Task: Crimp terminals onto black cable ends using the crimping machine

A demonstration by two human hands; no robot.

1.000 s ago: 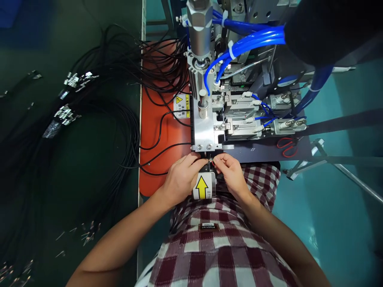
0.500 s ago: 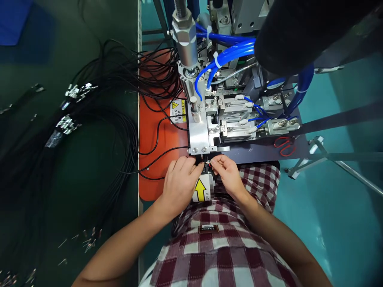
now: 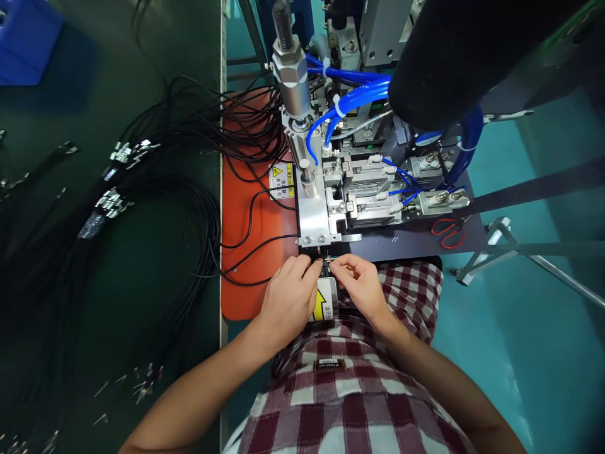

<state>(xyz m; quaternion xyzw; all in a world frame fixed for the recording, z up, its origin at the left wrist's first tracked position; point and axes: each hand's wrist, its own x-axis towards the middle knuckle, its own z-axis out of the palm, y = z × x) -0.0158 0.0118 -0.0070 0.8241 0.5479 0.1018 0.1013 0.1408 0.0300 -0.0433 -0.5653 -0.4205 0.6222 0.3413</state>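
Note:
At the front of a metal press machine (image 3: 314, 217), my two hands meet fingertip to fingertip. My left hand (image 3: 290, 295) is closed around a black cable (image 3: 258, 284) that runs in from the left, its thumb and forefinger near the cable's end. My right hand (image 3: 362, 285) pinches the thin coloured wires (image 3: 328, 259) at that end; their exact number and tips are too small to make out. Just below the fingers is a white label with a yellow arrow (image 3: 326, 301), partly covered by my left hand.
Bundled black cables with shiny metal connectors (image 3: 112, 203) lie on the dark table (image 3: 142, 302) at left. An orange-red mat (image 3: 258, 217) is under the machine's left side. Red-handled scissors (image 3: 448, 233) rest at right. Blue air hoses (image 3: 363, 91) and a dark column (image 3: 449, 57) stand above.
The whole view has shifted slightly. My left hand has moved a little right and covers more of the arrow label. My right fingertips stay at the wires, slightly more bent over them.

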